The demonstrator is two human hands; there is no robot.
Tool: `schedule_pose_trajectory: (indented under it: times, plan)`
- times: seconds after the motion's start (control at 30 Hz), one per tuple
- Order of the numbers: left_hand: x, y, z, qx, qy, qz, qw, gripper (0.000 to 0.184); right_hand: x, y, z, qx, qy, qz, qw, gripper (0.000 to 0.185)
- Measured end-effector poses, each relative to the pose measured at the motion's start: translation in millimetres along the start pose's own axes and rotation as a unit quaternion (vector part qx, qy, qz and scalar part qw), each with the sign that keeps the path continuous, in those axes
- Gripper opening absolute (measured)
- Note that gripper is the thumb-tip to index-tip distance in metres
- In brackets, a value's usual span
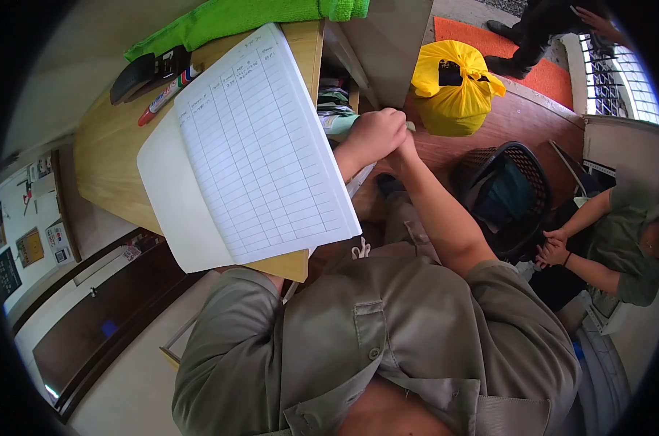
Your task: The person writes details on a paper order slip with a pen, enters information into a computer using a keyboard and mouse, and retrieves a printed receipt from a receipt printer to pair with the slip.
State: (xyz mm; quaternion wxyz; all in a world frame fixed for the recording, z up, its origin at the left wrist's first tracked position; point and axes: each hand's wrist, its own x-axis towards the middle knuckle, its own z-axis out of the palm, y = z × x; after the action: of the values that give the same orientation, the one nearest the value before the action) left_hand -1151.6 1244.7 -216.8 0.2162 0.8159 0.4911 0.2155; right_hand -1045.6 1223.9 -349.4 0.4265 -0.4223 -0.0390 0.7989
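Both hands meet at the side of a wooden desk, beside an open compartment. My left hand [375, 134] reaches out from beneath the notebook, its fingers curled closed; what they hold is hidden. Against it presses my right hand [404, 147], largely covered by the left, with its fingers out of sight. A small pale edge [411, 126] shows just past the knuckles. Close to the left hand, a light green sheet-like item [336, 125] lies by the compartment, where several papers [333, 102] are stacked. An open notebook [264, 152] with a ruled, handwritten table rests on the desk [108, 163].
On the desk are a red-capped marker [166, 98], a dark object [148, 75] and a green towel [242, 22]. A yellow plastic bag [456, 98] and a dark basket [503, 192] stand on the floor. Another person [598, 243] sits at right; someone's legs [529, 36] show near an orange mat [464, 31].
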Motion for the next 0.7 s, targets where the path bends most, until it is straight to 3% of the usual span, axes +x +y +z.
schedule_pose_trajectory:
  times: [0.03, 0.07, 0.1, 0.13, 0.17, 0.2, 0.27, 0.3, 0.33, 0.4, 0.43, 0.5, 0.53, 0.57, 0.6, 0.63, 0.67, 0.7]
  plan:
    - [0, 0, -4, -0.050, -0.019, -0.021, 0.998, 0.016, 9, -2, 3, -0.081, 0.162, 0.023, 0.983, 0.059]
    - [0, 0, -9, -0.101, -0.038, -0.042, 0.993, 0.016, 5, -4, -4, -0.081, 0.164, 0.022, 0.983, 0.059]
    - [3, 1, -19, -0.195, -0.096, -0.124, 0.968, 0.017, -9, -15, 0, -0.141, 0.147, -0.087, 0.975, 0.075]
    - [5, 1, -24, -0.196, -0.095, -0.121, 0.968, 0.017, -17, -22, -1, -0.198, 0.128, -0.194, 0.952, 0.092]
    - [7, 2, -30, -0.378, -0.113, -0.163, 0.904, 0.016, -21, -35, -3, -0.115, 0.027, -0.170, 0.978, 0.097]
    - [9, 2, -37, -0.544, -0.126, -0.197, 0.806, 0.017, -25, -48, -9, -0.116, 0.027, -0.173, 0.978, 0.097]
    - [15, 12, -61, -0.580, -0.112, -0.172, 0.788, 0.018, -39, -78, -8, -0.315, -0.192, -0.268, 0.890, 0.086]
    - [18, 20, -72, -0.653, -0.103, -0.152, 0.734, 0.017, -64, -92, 14, -0.316, -0.195, -0.288, 0.883, 0.077]
    - [20, 25, -81, -0.720, -0.094, -0.129, 0.675, 0.017, -86, -104, 27, -0.257, -0.225, -0.197, 0.919, 0.076]
    - [26, 22, -92, -0.745, -0.078, -0.068, 0.659, 0.022, -108, -120, 37, -0.114, -0.202, -0.086, 0.969, 0.075]
    - [28, 24, -102, -0.749, -0.071, -0.082, 0.654, 0.029, -121, -127, 43, -0.116, -0.203, -0.090, 0.968, 0.075]
    - [33, 30, -104, -0.795, -0.085, -0.105, 0.592, 0.036, -147, -137, 54, 0.054, -0.350, -0.023, 0.935, 0.063]
    - [36, 28, -103, -0.814, -0.111, -0.114, 0.559, 0.038, -158, -136, 57, 0.052, -0.351, -0.026, 0.934, 0.063]
    - [36, 27, -103, -0.813, -0.113, -0.108, 0.561, 0.038, -168, -134, 62, -0.147, -0.288, -0.125, 0.938, 0.060]
    - [34, 24, -103, -0.809, -0.137, -0.130, 0.557, 0.039, -178, -130, 68, -0.336, -0.207, -0.219, 0.892, 0.057]
    - [30, 21, -102, -0.804, -0.160, -0.154, 0.551, 0.040, -189, -123, 79, -0.383, -0.142, -0.245, 0.879, 0.042]
    - [25, 19, -99, -0.804, -0.162, -0.152, 0.551, 0.040, -187, -118, 70, -0.383, -0.140, -0.248, 0.879, 0.042]
    - [20, 19, -98, -0.754, -0.101, -0.150, 0.631, 0.038, -178, -113, 55, -0.322, -0.115, -0.195, 0.919, 0.039]
